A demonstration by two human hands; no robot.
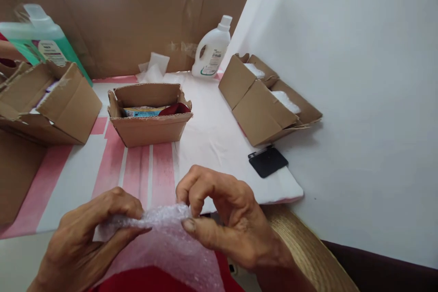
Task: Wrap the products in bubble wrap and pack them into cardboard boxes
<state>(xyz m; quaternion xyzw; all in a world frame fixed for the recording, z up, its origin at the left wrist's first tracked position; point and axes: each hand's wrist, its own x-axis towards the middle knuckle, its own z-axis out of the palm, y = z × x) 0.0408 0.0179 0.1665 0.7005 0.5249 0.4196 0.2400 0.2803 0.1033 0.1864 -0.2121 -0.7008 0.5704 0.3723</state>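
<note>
A sheet of clear bubble wrap [167, 237] hangs between my hands at the front of the table, its upper part bunched or folded. My left hand [82, 232] is closed around the left end, thumb below and fingers above. At the other end, my right hand [229, 214] pinches the edge between thumb and curled fingers. Whether anything lies inside the folds I cannot tell. Beyond my hands stands an open cardboard box [150, 130], holding a blue-and-yellow packet [143, 112] and something dark red [175, 109].
At right, a divided cardboard box [260, 114] holds white wrapped items. A black flat object [268, 162] lies near the table corner. Behind stand a white bottle [212, 50] and a green-liquid bottle [51, 41]. More cardboard boxes [71, 105] are at left. A person's arm [12, 50] shows there.
</note>
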